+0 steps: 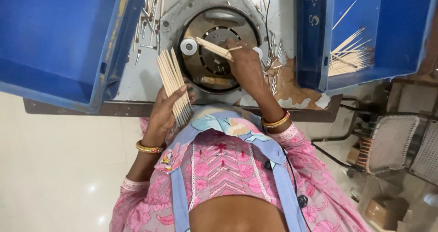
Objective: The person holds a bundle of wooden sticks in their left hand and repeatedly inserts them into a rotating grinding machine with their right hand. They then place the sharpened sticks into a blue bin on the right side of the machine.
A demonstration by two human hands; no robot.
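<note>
Left hand [166, 109], lower centre, is closed round a fanned bundle of sticks [174, 84], gripped at the low end. Thin, light, stiff wood; likely snaps if bent, so hold it near mid-length. Right hand [244, 63], centre, pinches a few sticks [214, 48] over the round machine [214, 49]. Far right: blue bin [315, 40] with more sticks.

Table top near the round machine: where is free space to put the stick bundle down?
Bare grey table lies between the left blue bin and the round machine. Right of the machine, small metal pieces crowd it; the right blue bin holds sticks.
</note>
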